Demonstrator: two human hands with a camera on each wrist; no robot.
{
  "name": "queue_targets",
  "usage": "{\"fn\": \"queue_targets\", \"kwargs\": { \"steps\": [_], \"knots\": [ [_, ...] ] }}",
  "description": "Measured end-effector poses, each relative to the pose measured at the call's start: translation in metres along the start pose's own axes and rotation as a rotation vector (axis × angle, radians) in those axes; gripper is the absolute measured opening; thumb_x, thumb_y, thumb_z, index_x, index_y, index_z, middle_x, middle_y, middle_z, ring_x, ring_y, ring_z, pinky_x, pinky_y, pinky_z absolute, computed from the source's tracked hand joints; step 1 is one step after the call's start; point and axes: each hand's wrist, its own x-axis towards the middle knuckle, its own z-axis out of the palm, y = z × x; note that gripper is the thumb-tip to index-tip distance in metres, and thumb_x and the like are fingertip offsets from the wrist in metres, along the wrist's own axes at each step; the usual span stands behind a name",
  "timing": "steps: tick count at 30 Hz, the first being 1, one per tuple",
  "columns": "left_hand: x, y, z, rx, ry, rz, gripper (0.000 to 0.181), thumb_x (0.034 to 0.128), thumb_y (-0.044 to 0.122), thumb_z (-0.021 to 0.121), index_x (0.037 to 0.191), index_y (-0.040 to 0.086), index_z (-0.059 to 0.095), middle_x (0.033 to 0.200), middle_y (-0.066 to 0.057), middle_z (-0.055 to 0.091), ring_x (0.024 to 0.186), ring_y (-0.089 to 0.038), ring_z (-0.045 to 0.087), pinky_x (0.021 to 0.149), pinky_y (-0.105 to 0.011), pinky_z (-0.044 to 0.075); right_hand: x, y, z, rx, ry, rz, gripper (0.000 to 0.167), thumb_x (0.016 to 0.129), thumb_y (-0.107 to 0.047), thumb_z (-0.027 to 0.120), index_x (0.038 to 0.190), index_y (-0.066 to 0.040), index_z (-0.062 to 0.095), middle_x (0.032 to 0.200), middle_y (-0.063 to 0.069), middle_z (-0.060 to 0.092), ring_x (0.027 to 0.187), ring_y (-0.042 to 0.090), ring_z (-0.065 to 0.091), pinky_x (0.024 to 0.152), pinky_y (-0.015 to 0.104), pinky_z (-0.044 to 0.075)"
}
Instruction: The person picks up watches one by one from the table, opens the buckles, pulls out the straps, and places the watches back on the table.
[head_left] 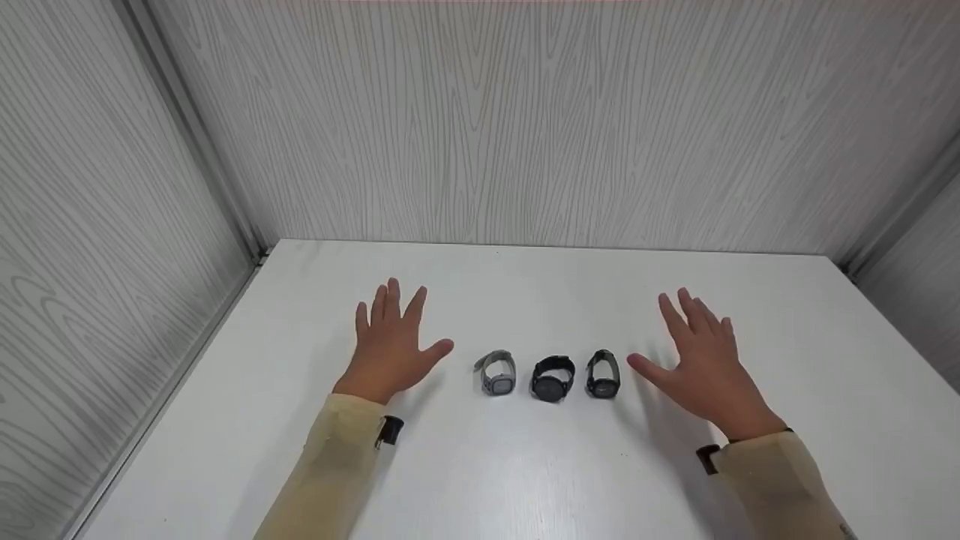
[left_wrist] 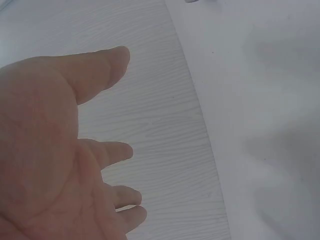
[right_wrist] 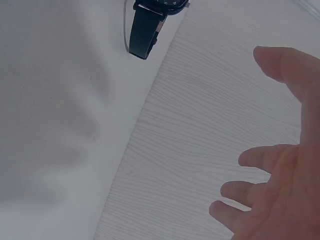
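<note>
Left hand [head_left: 386, 356]: fingers straight, spread wide, thumb stretched toward the watches. Right hand [head_left: 705, 375]: likewise wide, thumb angled inward. Both raised over the white table [head_left: 480, 472], shadows falling below. Between them, three watches in a side-by-side row on the tabletop, apart from one another, faces toward the person. Grey watch [head_left: 500, 385] nearest the left thumb, strap looped, one end jutting left. Black watch [head_left: 550, 388] in the middle, round face. Dark watch [head_left: 603, 388] just beside the right thumb, not touching it. Beige sleeves [head_left: 337, 446] on both arms, small black piece [head_left: 391, 430] at the left cuff. Beyond the table, grey wood-grain panels [head_left: 480, 120] behind and to the sides
</note>
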Motion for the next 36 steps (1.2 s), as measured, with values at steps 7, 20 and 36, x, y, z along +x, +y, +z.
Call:
{"fn": "queue_targets", "kwargs": {
  "steps": [7,20,36],
  "knots": [
    [-0.001,0.005,-0.004,-0.046,-0.058,0.033,0.078,0.1005,0.043,0.065,0.163,0.010,0.030,0.170,-0.025,0.012,0.157,-0.042,0.015,0.125,-0.058,0.015,-0.002,-0.002,-0.004,0.045,-0.097,0.060,0.104,0.095,-0.069,0.058,0.167,-0.012,0.009,0.171,0.021,0.006,0.154,0.048,0.013,0.114,0.070,0.027],
    [-0.011,0.018,0.000,-0.108,-0.066,0.132,0.033,0.0997,0.028,0.070,0.130,0.015,0.069,0.120,-0.004,0.073,0.114,-0.024,0.067,0.098,-0.045,0.052,-0.005,-0.003,-0.001,0.030,-0.130,0.028,0.100,0.096,-0.069,0.056,0.166,-0.009,0.017,0.169,0.025,0.017,0.152,0.048,0.021,0.113,0.070,0.029],
    [-0.004,0.024,0.021,-0.129,-0.304,0.297,0.025,0.0975,0.016,0.070,0.122,0.019,0.073,0.101,0.004,0.072,0.089,-0.013,0.062,0.085,-0.038,0.053,-0.006,-0.001,-0.012,0.052,-0.158,0.028,0.094,0.099,-0.065,0.056,0.165,-0.009,0.021,0.169,0.024,0.018,0.153,0.047,0.020,0.114,0.071,0.027]
  ]
}}
